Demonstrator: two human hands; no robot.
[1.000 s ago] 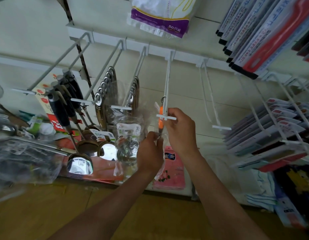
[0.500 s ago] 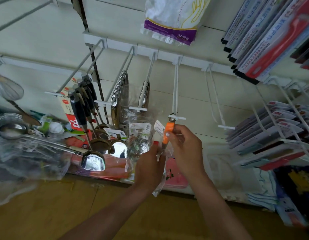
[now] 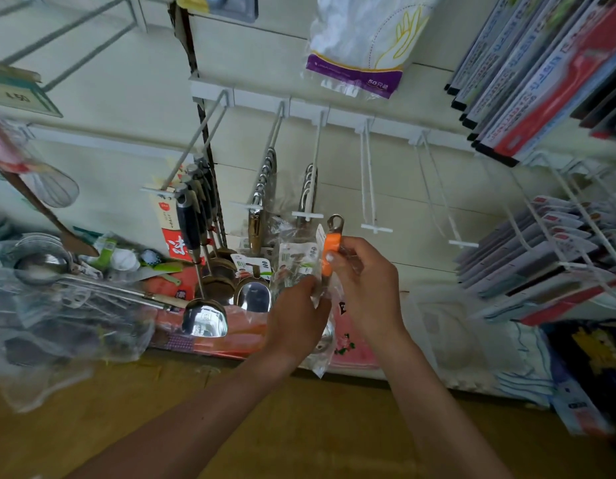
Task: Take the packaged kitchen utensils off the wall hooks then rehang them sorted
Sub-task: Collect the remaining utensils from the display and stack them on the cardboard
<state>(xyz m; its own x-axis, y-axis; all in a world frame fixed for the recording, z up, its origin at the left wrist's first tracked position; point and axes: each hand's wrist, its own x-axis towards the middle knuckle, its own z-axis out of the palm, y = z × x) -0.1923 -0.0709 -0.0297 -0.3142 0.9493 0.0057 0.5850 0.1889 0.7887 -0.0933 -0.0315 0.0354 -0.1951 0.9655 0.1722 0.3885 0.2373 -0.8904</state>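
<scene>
My right hand (image 3: 363, 280) grips an orange-handled utensil (image 3: 330, 248) in a clear plastic sleeve; its metal hanging loop points up, free of any hook. My left hand (image 3: 296, 318) pinches the lower part of the same sleeve just left of the right hand. A bare white hook (image 3: 370, 188) hangs above and right of the hands, with another bare hook (image 3: 437, 198) further right. Left of them, hooks carry packaged steel utensils (image 3: 308, 188), steel-handled scoops (image 3: 265, 188) and black-handled ladles (image 3: 192, 223).
A glove pack (image 3: 358, 43) hangs overhead. Flat carded packs (image 3: 541, 74) fill the upper right hooks and more carded packs (image 3: 548, 261) the right. Bagged spoons and strainers (image 3: 51, 299) lie on the left shelf. A wooden floor (image 3: 265, 426) is below.
The orange-handled utensil came off the tip of the white hook and now sits lower and left of it in both hands. The view has tilted, so the hooks appear higher.
</scene>
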